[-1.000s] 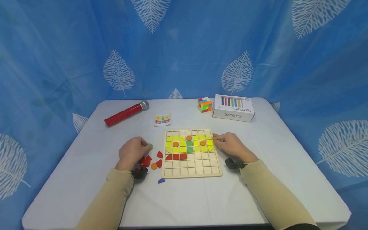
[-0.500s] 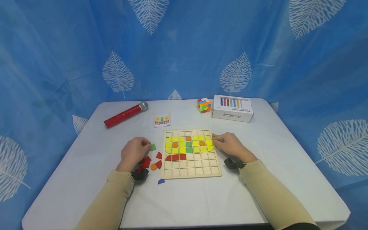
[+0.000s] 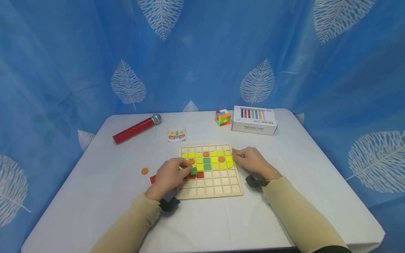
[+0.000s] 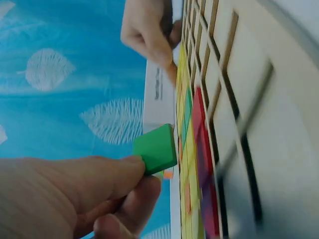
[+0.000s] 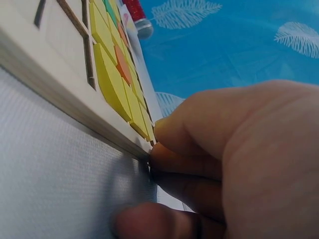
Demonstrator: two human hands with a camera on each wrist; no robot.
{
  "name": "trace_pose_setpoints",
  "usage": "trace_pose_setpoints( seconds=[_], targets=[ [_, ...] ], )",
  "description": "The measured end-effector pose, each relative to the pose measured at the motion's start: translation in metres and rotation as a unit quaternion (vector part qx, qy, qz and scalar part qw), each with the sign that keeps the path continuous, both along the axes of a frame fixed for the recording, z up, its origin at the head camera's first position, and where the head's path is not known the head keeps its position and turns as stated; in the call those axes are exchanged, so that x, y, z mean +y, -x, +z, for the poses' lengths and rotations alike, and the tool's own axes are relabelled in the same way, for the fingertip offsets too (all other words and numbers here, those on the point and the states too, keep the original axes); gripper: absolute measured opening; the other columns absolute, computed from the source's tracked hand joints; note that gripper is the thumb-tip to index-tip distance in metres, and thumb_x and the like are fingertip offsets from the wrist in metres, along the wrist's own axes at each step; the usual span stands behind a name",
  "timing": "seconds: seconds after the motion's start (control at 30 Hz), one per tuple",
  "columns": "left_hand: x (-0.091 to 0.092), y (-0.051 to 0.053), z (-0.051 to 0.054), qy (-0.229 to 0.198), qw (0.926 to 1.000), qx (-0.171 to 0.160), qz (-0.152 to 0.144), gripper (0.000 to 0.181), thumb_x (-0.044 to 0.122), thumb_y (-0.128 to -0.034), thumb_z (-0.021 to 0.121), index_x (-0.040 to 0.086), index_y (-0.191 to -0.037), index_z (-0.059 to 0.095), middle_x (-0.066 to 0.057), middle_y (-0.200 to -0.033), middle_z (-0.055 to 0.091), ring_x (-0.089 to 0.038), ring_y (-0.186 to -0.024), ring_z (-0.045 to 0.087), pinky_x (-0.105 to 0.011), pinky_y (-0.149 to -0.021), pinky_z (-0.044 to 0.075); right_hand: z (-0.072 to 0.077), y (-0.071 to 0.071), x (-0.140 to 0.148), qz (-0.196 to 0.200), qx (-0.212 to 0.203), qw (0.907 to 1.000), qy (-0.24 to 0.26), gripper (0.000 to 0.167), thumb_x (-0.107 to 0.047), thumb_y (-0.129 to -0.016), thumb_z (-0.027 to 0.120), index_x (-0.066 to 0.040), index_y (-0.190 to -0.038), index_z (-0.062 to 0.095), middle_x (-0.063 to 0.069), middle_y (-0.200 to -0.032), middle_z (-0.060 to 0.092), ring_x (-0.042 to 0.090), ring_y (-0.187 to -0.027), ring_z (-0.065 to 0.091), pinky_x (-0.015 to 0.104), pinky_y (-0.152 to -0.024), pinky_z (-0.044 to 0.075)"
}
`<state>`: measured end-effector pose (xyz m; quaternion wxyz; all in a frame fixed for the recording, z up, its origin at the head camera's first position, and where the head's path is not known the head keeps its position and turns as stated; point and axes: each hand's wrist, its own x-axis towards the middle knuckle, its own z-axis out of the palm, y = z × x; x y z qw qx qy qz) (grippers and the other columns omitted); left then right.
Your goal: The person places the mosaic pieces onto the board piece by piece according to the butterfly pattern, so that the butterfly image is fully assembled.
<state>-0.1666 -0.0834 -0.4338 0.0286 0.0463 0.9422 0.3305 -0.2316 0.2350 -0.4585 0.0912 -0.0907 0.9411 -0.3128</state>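
A green square tile is pinched between thumb and fingertips of the left hand, held over the left part of the wooden grid board. Yellow, orange and green tiles fill cells in the board's upper rows, and red tiles lie in a row below them, partly covered by the left hand. At the board's right edge, the right hand grips the rim between thumb and fingers, as the right wrist view shows.
Left of the board lie an orange disc and a red piece. Farther back are a red microphone, a butterfly picture card, a colourful cube and a white box.
The left hand has moved right with the green tile, from beside the loose pieces to over the board. An orange disc now shows where that hand was. The right hand stays at the rim.
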Motion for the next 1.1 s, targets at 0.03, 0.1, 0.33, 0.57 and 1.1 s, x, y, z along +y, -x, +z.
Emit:
trace_pose_setpoints(
  seconds=[0.03,0.1,0.33,0.57,1.1],
  targets=[
    [0.004,0.0,0.0,0.001,1.0,0.003,-0.009,0.009,0.028,-0.0918,0.077,0.021,-0.097,0.079,0.007,-0.091,0.07,-0.016,-0.082,0.058,-0.029,-0.063,0.047,0.0,0.0,0.0,0.001,0.0,1.0,0.001,0.042,-0.037,-0.101,0.063,-0.016,-0.138,0.064,-0.001,-0.149,0.057,0.035,-0.141,0.051,0.05,-0.106,0.046],
    [0.013,0.0,0.001,0.0,0.9997,0.005,-0.023,0.009,0.029,-0.0915,0.078,0.021,-0.097,0.079,0.007,-0.091,0.07,-0.015,-0.085,0.059,-0.029,-0.067,0.047,0.001,0.0,0.0,0.002,0.003,1.0,-0.002,0.042,-0.037,-0.101,0.063,-0.016,-0.137,0.064,-0.001,-0.149,0.057,0.036,-0.142,0.049,0.05,-0.107,0.046],
    [0.035,0.008,-0.003,0.0,0.9986,0.005,-0.052,0.009,0.029,-0.0915,0.078,0.022,-0.096,0.08,0.011,-0.084,0.071,-0.013,-0.077,0.06,-0.031,-0.066,0.047,0.002,-0.001,-0.001,0.007,0.004,0.9999,-0.006,0.042,-0.039,-0.101,0.063,-0.017,-0.137,0.065,-0.001,-0.15,0.057,0.035,-0.142,0.05,0.044,-0.097,0.047],
    [0.044,0.01,-0.013,0.023,0.9976,0.031,-0.058,0.009,0.028,-0.0915,0.077,0.022,-0.097,0.079,0.013,-0.08,0.069,-0.011,-0.075,0.06,-0.03,-0.063,0.046,-0.001,0.0,0.0,0.007,0.017,0.9998,-0.008,0.039,-0.034,-0.1,0.065,-0.016,-0.134,0.067,0.0,-0.148,0.058,0.036,-0.14,0.052,0.048,-0.102,0.048],
    [0.038,0.006,-0.016,0.074,0.9891,0.066,-0.109,0.004,0.031,-0.0903,0.079,0.028,-0.092,0.082,0.014,-0.084,0.064,-0.01,-0.079,0.056,-0.028,-0.064,0.047,-0.002,0.002,0.002,0.021,0.021,0.9994,-0.018,0.037,-0.03,-0.1,0.067,-0.017,-0.134,0.068,-0.002,-0.149,0.057,0.034,-0.143,0.049,0.055,-0.116,0.037]
  ],
)
